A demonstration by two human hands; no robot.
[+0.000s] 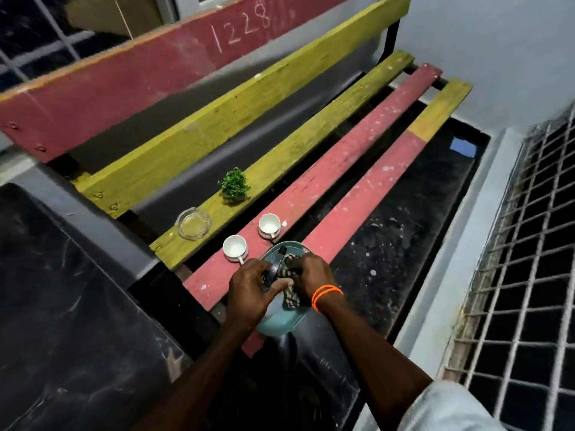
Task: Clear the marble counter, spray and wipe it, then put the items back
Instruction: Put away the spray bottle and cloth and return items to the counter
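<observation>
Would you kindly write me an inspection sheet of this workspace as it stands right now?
Surface: slatted bench with red and yellow planks, paint-flecked; dark speckled counter beneath and to the right.
Job's things: two white cups on a red plank; glass ashtray and small green plant on a yellow plank; teal basket holding a patterned cloth.
Clutter: blue scrap on the counter.
Hands: left hand grips a dark object, identity unclear; right hand on the cloth.
Cables: nothing seen.
Surroundings: window grille at right; "1228" chalked on the backrest.
</observation>
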